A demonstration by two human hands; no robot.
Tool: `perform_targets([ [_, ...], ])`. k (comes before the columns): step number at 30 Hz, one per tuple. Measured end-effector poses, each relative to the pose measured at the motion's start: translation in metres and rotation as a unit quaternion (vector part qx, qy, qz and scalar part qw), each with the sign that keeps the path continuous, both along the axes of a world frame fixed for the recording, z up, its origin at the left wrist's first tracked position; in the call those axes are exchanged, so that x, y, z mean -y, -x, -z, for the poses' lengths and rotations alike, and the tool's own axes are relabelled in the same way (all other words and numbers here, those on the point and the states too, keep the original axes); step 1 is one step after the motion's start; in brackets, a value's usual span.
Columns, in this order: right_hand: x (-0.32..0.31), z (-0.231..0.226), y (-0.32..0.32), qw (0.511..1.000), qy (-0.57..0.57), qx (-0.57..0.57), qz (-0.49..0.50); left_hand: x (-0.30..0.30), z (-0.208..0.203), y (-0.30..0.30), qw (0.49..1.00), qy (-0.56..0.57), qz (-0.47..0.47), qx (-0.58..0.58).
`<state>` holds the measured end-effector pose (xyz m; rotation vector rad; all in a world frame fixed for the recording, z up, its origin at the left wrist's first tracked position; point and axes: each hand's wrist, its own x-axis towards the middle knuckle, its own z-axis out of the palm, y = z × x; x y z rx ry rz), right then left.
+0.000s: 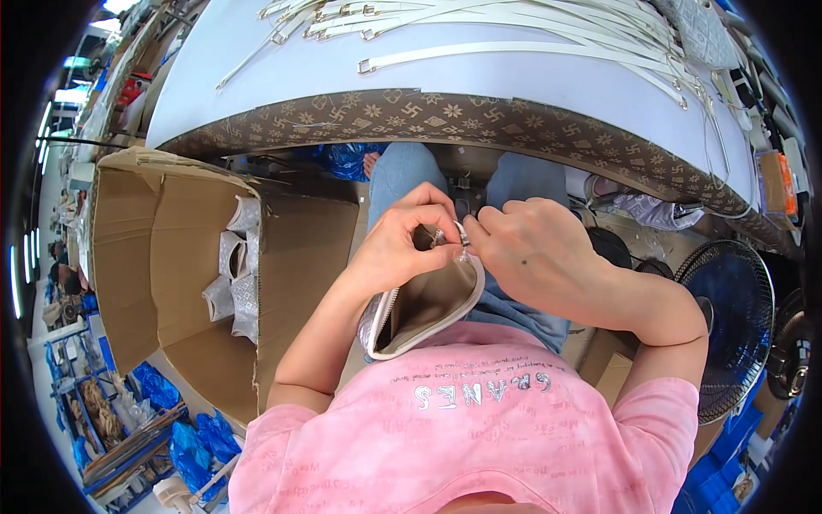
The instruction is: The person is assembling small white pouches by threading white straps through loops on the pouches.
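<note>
Over my lap, a small open zip pouch (438, 301) with a beige lining and pale edging rests against my pink shirt. My left hand (398, 242) is closed on the pouch's upper edge, thumb and fingers curled together. Close beside it, my right hand (533, 248) pinches a small white loop with metal hardware (463, 240) at the pouch's corner. The fingertips of both hands nearly meet there. What exactly lies under the right fingers is partly hidden.
White straps with metal buckles (514, 58) lie across the table (257, 64) ahead. To the left stands an open cardboard box (184, 214) with several silvery patterned pouches (244, 295) inside. A black fan (728, 330) is at my right. Blue plastic bags (201, 445) lie at lower left.
</note>
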<state>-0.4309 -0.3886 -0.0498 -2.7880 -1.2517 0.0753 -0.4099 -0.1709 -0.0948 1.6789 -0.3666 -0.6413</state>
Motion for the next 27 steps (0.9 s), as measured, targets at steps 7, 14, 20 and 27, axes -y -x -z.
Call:
perform_targets([
  [7, 0.004, 0.008, -0.018, 0.998, -0.006, -0.065, -0.002, -0.006, 0.009, -0.003, 0.995, 0.048, -0.058, 0.073],
  [14, 0.008, 0.116, -0.043, 0.707, -0.479, -0.454, 0.254, -0.073, -0.029, -0.013, 0.971, -0.202, -0.038, 0.121],
  [20, -0.016, 0.211, -0.009, 0.613, -0.507, -0.569, 0.206, -0.245, -0.182, -0.028, 0.704, -0.572, -0.287, 0.308],
  [27, 0.001, 0.188, -0.046, 0.538, -0.511, -0.624, 0.246, -0.041, -0.24, -0.255, 0.638, -0.413, -0.145, 0.634],
])
